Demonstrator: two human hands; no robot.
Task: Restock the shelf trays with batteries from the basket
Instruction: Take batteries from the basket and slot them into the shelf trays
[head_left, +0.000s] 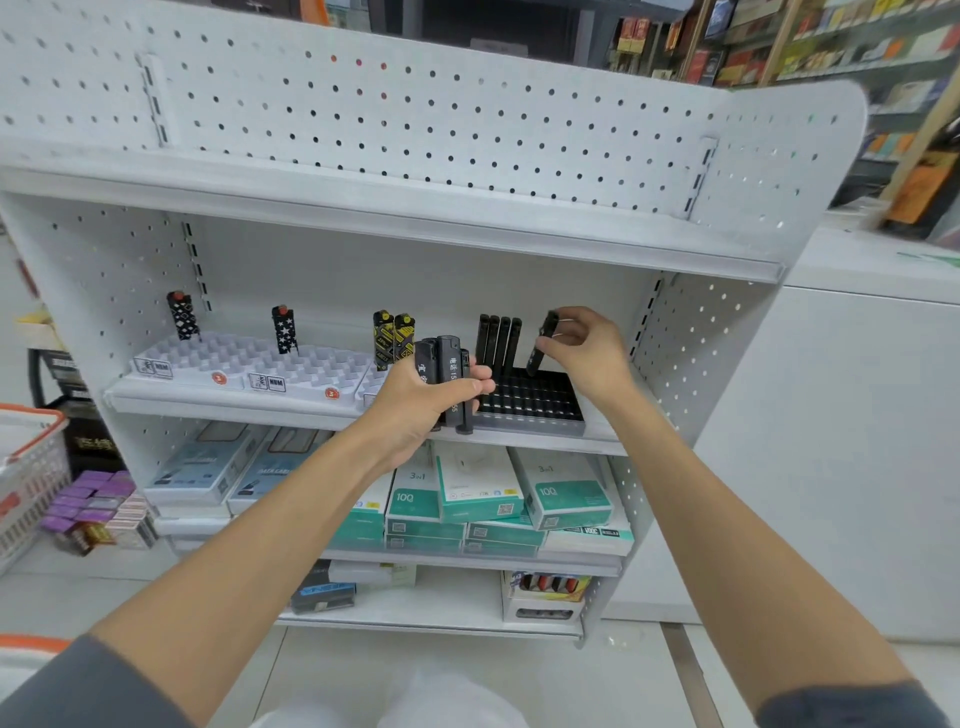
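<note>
batteries (449, 364) in left hand (418, 413), battery (534, 362) right hand (587, 353)

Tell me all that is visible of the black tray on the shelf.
The black tray looks like plastic: a grid of small slots with a greyish front wall. It lies flat at the right of the white shelf. Most slots are empty; four slim black items stand in its back row. The right hand pinches a fifth item, tilted, over that row. The left hand, gripping a bundle, hides its left edge.
</note>
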